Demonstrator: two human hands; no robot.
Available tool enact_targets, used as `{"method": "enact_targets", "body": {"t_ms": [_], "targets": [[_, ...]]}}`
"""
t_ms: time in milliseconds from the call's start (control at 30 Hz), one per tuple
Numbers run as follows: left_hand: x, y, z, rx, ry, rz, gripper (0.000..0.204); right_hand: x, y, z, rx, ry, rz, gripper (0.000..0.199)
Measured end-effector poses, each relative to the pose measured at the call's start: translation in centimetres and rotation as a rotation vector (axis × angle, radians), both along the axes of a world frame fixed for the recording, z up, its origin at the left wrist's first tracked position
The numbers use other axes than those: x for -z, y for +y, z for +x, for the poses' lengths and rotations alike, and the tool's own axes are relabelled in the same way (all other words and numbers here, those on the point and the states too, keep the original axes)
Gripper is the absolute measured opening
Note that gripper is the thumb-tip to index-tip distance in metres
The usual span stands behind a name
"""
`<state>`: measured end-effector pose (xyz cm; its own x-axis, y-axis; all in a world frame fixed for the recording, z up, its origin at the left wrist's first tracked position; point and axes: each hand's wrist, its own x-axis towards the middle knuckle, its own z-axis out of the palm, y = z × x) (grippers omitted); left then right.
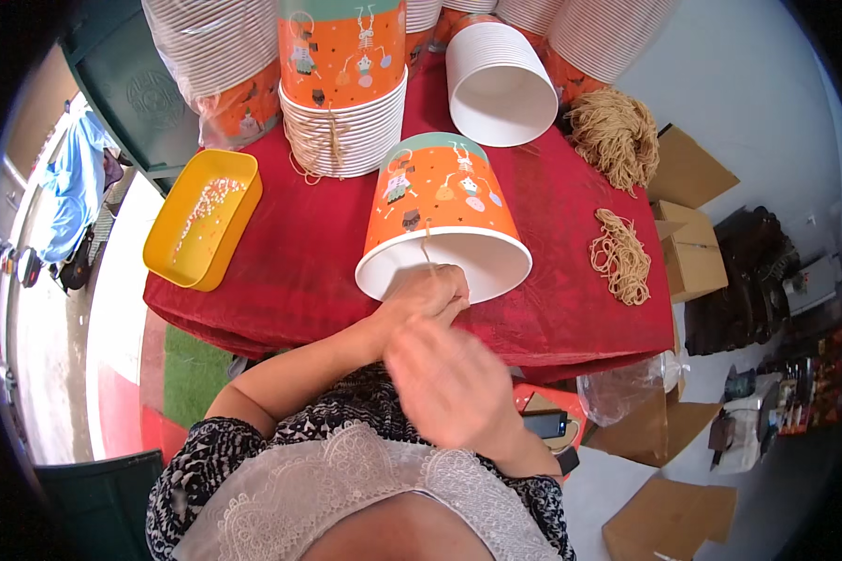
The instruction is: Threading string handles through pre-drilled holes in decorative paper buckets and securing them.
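An orange paper bucket (437, 199) with Halloween-style figures lies tipped on the red-covered table, its white-rimmed mouth facing me. Twine (428, 245) comes through its wall near the rim and runs down to my left hand (426, 292). That hand is at the lower edge of the mouth, fingers closed on the twine. Closer to my body, my right hand (454, 383) is raised just below the left one. Motion blurs its fingers, so whether it grips anything is unclear.
A yellow tray (166, 210) of small pale pieces stands at left. Stacked buckets (341, 122) and an empty white-lined bucket (502, 89) stand behind. A tan twine heap (614, 138) and a smaller twine bundle (620, 257) lie at right. Cardboard boxes (694, 262) stand beyond the table.
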<state>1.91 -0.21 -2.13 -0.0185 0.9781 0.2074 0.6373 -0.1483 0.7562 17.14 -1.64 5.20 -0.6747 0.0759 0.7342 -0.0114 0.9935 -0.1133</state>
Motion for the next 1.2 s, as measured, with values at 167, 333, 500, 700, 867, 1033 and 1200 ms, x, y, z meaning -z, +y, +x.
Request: {"method": "enact_targets", "body": {"t_ms": [167,333,500,700,867,1033,1200], "targets": [[-1.3,-0.5,0.4,-0.071,-0.064,0.018,0.01,-0.1,-0.6,1.6,-0.283,0.208,0.116,0.009],[-1.5,-0.4,0.4,-0.062,-0.11,0.007,0.01,2.9,1.6,1.9,0.469,0.157,-0.375,0.021],[-3.0,-0.9,0.0,-0.008,-0.326,-0.192,0.003,5.3,3.8,1.2,0.513,0.016,-0.654,0.023],[-2.8,-0.9,-0.1,0.02,-0.353,-0.187,0.003,5.1,5.0,0.8,0.458,-0.078,-0.703,0.018],[-2.6,-0.8,-0.3,-0.005,-0.338,-0.248,0.002,5.7,5.6,0.5,0.434,-0.091,-0.672,0.01],[-1.2,0.2,-0.8,0.008,0.023,0.154,0.006,5.7,5.5,0.3,0.491,-0.099,-0.669,0.004],[-3.2,0.5,-0.7,0.003,-0.237,-0.133,0.005,6.1,5.4,0.6,0.455,-0.035,-0.714,0.003]]}}
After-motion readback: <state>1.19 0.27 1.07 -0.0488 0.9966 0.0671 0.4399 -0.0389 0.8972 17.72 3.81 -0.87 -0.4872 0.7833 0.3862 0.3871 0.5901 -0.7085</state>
